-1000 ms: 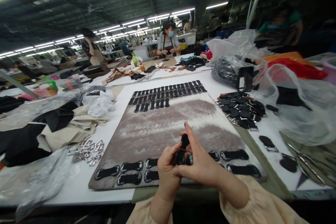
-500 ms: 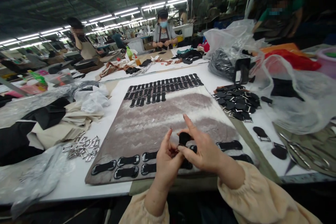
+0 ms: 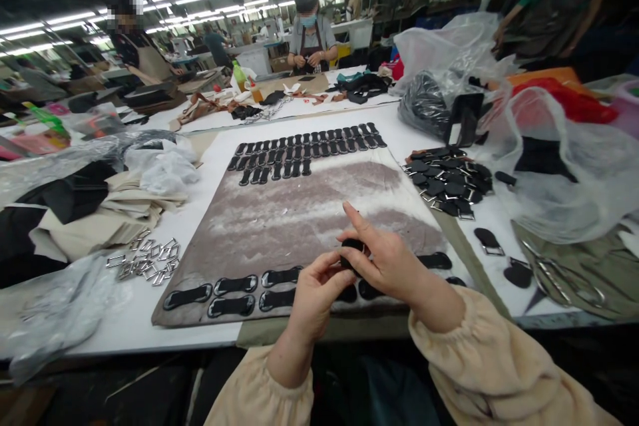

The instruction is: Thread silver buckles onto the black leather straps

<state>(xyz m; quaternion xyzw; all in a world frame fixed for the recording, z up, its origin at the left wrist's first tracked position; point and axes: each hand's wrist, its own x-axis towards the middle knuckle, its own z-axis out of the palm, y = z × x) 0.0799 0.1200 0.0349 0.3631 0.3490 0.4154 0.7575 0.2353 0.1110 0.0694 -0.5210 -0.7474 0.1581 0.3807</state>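
1. Broadly, I'm looking down at a white worktop, with both hands over its near middle.
2. On it lies a brown cloth-covered board, wider than the reach between the hands; they sit above its near edge, right of centre.
3. To the right, beyond the board's side, I have the pile of buckled black tabs; the right hand is the nearer one to it.
4. On the left, off the board, is the pile of rectangular metal rings, nearer the left hand though well apart from it.
5. My right hand pinches from the right, thumb across the near side, index finger raised and pointing away; my left hand meets it from the lower left, its thumb and fingertips drawn together on the same work.
6. Below and to either side, dog-bone-shaped black strips lie roughly crosswise along the board's near edge.
7. Smallest, and what I judge everything hinges on: the black piece sits between both sets of fingertips, neither hand clearly nearer. Fingers cover much of it, so I cannot tell its long axis.
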